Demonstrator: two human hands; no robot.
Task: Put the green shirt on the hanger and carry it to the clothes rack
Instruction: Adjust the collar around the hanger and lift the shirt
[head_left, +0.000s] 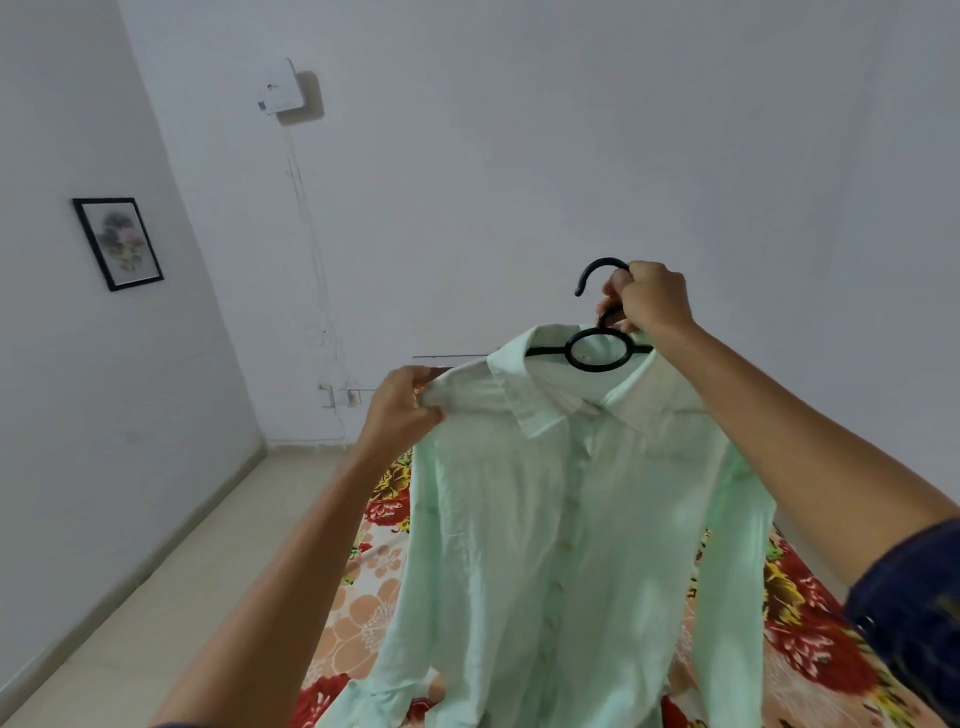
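Holding the green shirt (561, 519) up above the floral bed (810, 634), we had it already draped on the black hanger (597, 352). Our right hand (649, 299) had its fingers (613, 293) curled round the hook's stem, while our left hand (400, 405) pinched the shoulder seam. We judged the dressing step nearly done; next came settling that shoulder, then carrying it to a rack nowhere in view.

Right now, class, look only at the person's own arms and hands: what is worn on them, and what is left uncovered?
Both forearms are bare from wrist to above the elbow. The left hand and right hand wear no gloves, and no rings, watch or bracelets are visible. At the right upper arm a dark navy sleeve with faint small markings shows; a sliver of similar dark cloth edges the left arm at the bottom.
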